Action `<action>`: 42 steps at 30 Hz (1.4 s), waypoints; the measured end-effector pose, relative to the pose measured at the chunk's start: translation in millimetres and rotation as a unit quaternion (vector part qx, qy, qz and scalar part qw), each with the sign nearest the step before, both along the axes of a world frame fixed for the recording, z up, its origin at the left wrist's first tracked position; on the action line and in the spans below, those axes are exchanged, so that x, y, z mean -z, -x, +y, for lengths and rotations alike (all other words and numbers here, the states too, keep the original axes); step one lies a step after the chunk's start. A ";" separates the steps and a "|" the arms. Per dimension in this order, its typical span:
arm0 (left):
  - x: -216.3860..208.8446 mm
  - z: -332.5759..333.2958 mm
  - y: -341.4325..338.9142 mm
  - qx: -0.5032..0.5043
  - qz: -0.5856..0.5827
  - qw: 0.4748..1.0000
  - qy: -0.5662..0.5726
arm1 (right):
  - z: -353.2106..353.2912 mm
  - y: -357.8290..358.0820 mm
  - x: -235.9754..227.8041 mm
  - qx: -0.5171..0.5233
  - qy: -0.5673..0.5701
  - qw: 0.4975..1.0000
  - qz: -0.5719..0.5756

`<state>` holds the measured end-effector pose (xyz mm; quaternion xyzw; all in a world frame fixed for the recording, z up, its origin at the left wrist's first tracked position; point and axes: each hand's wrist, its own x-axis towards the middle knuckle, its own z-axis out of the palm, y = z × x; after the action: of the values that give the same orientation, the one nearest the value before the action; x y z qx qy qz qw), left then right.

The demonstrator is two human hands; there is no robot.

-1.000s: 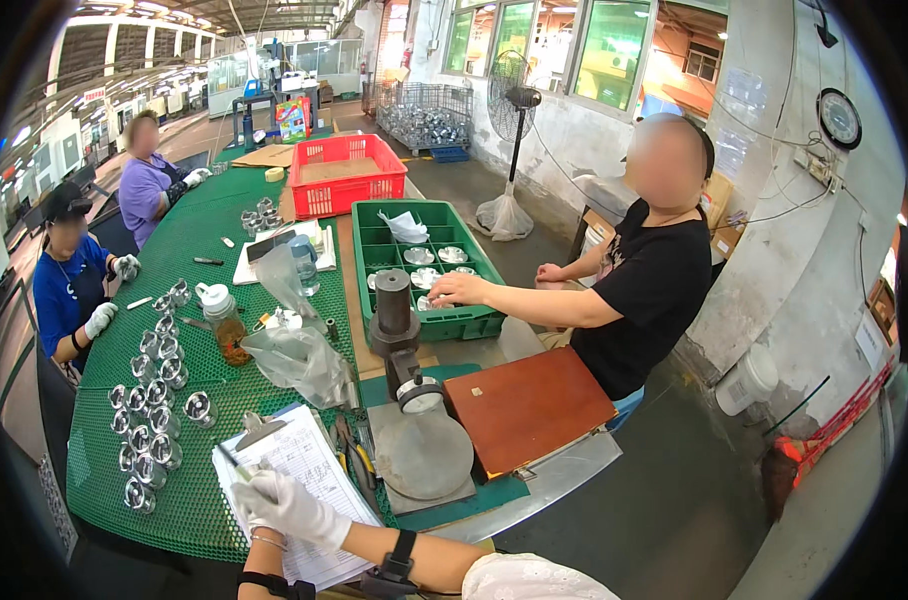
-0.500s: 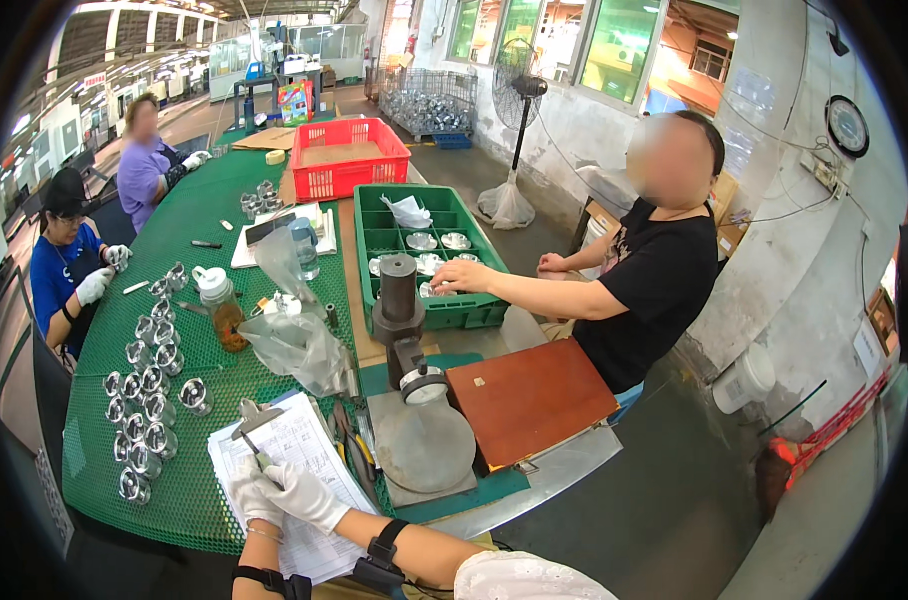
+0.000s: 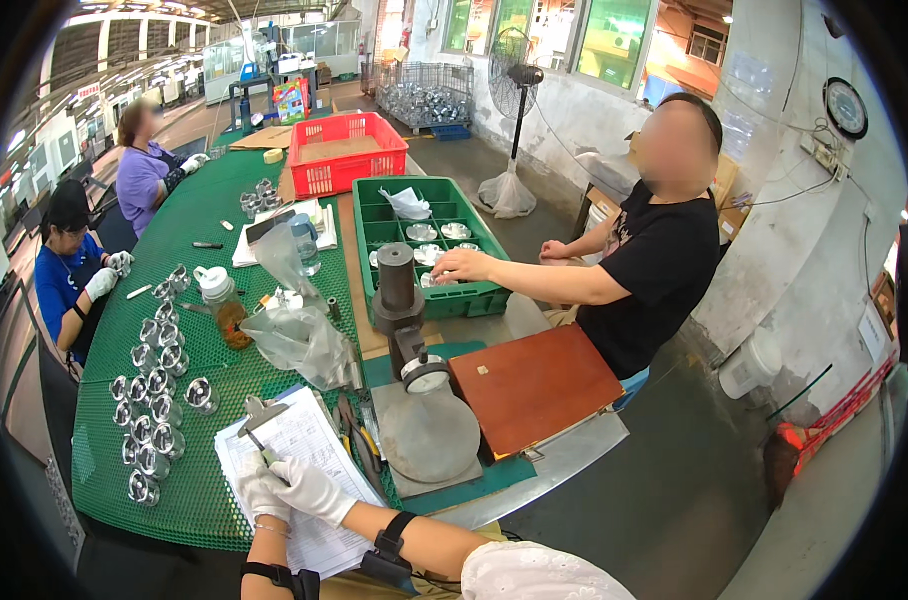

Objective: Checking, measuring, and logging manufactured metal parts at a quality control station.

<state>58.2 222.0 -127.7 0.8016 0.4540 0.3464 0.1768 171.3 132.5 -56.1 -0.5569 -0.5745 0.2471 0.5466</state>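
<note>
In white gloves, my left hand (image 3: 262, 490) and my right hand (image 3: 312, 490) meet over printed sheets (image 3: 324, 525) on a clipboard. A slim pen (image 3: 266, 452) sticks out between their closed fingers, pointing toward the clipboard's metal clip (image 3: 259, 415). Both hands appear to grip its lower end, which the gloves hide. Left of the papers, shiny ring-shaped metal parts (image 3: 161, 408) stand in rows on the green mesh mat (image 3: 214, 480). Pliers (image 3: 354, 435) and other hand tools lie just right of the clipboard.
A dial gauge stand (image 3: 429, 440) and a brown wooden box (image 3: 534, 385) are to the right. A person in black (image 3: 664, 240) reaches into a green divided crate (image 3: 479, 290). Two people work along the left side. A lidded bottle (image 3: 222, 310) and plastic bags (image 3: 309, 340) stand mid-table.
The view has shifted slightly, so the table sits a little lower and further right. My hands keep the same pose over the papers. The person in black still reaches into the crate.
</note>
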 end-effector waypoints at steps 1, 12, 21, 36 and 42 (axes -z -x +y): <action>0.8 -3.4 -0.1 -0.004 -0.016 1.000 -0.012 | -0.6 0.2 -2.9 -0.009 0.014 1.000 0.005; -25.2 -13.7 -2.8 0.013 0.014 1.000 0.023 | 1.2 -1.9 -2.2 -0.029 0.003 1.000 0.003; -31.4 -16.7 -18.1 0.045 -0.035 0.998 0.039 | 4.6 -6.1 14.1 -0.003 0.010 1.000 -0.018; -35.7 -27.2 -10.4 -0.025 0.112 0.993 -0.010 | -1.0 -4.6 17.2 0.011 -0.071 0.996 -0.057; -58.6 -31.8 -25.8 -0.021 0.137 0.990 -0.014 | -7.1 -10.7 -3.6 0.000 0.032 0.999 0.001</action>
<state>84.0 190.1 -69.1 0.8341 0.4859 0.2431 0.0948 182.0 125.4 -52.5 -0.5741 -0.5655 0.2660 0.5290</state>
